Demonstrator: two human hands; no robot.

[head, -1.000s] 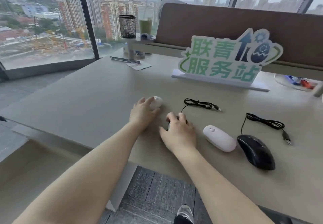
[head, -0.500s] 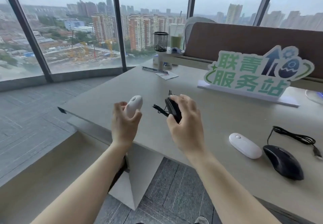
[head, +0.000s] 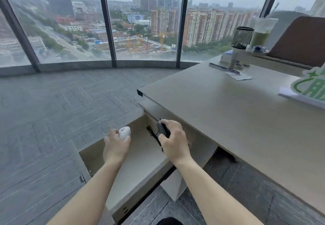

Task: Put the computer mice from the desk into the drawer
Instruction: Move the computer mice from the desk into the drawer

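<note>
My left hand (head: 115, 147) grips a small white mouse (head: 124, 133), which pokes out above my fingers. A black wired mouse (head: 162, 129) sits in my right hand (head: 173, 141), and its black cable (head: 153, 135) dangles to the left of that hand. Both hands hover over the open beige drawer (head: 140, 165), which is pulled out below the left end of the desk (head: 237, 112). The drawer's floor looks bare. The other mice on the desk are out of view.
A green-and-white sign (head: 309, 87) stands at the desk's right edge. At the desk's far end are a mesh pen cup (head: 242, 37), a green drink (head: 262, 33) and a card (head: 238, 75). Grey carpet floor (head: 52, 110) and tall windows lie to the left.
Both hands lifted the white and black mice off the desk and carried them left and down over the open drawer. My view swung left, away from the remaining mice.
</note>
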